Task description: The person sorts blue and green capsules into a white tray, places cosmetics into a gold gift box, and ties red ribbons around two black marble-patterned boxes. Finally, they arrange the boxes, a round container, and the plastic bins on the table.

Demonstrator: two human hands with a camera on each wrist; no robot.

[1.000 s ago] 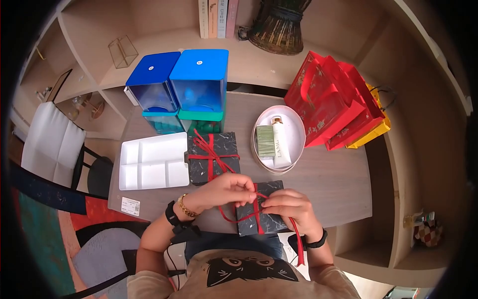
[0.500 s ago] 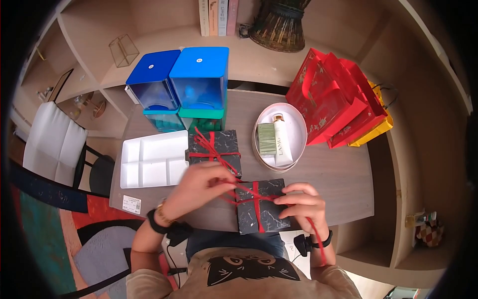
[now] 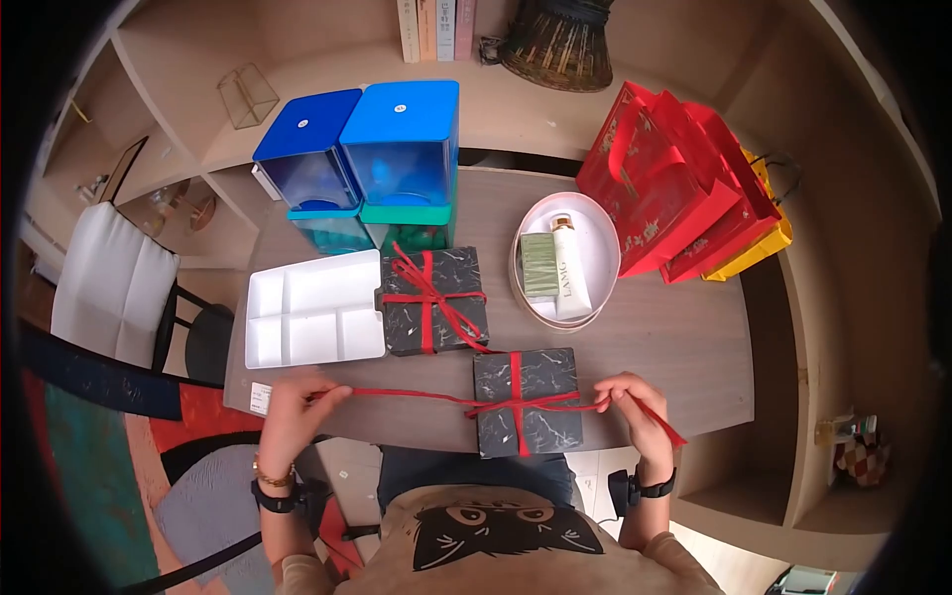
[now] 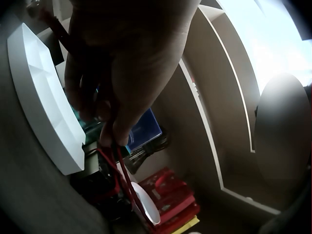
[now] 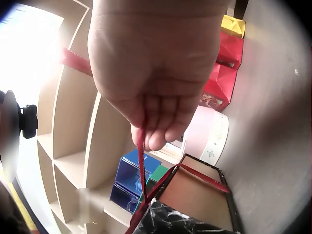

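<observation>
A black marbled gift box (image 3: 550,431) lies near the table's front edge, with a red ribbon (image 3: 407,394) crossed over its top. Left of the box, my left hand (image 3: 296,412) pinches one ribbon end between thumb and fingers, and that length runs nearly straight to the crossing. On the other side my right hand (image 3: 635,409) pinches the other length, its tail hanging past the hand. In the right wrist view the ribbon (image 5: 142,161) comes from between thumb and fingers down to the box. A second marbled box (image 3: 461,268), tied with red ribbon, sits behind and to the left.
A white divided tray (image 3: 312,322) lies at the left. Blue-lidded containers (image 3: 402,129) stand stacked behind it. The round box (image 3: 605,263) holds a white tube (image 3: 568,278) and a green block (image 3: 538,260). Red paper bags (image 3: 654,188) and a yellow bag (image 3: 754,253) stand back right.
My hands have moved apart from over the near box, the left far to the left, the right slightly right. The ribbon is drawn out into a long line, its loose loop gone.
</observation>
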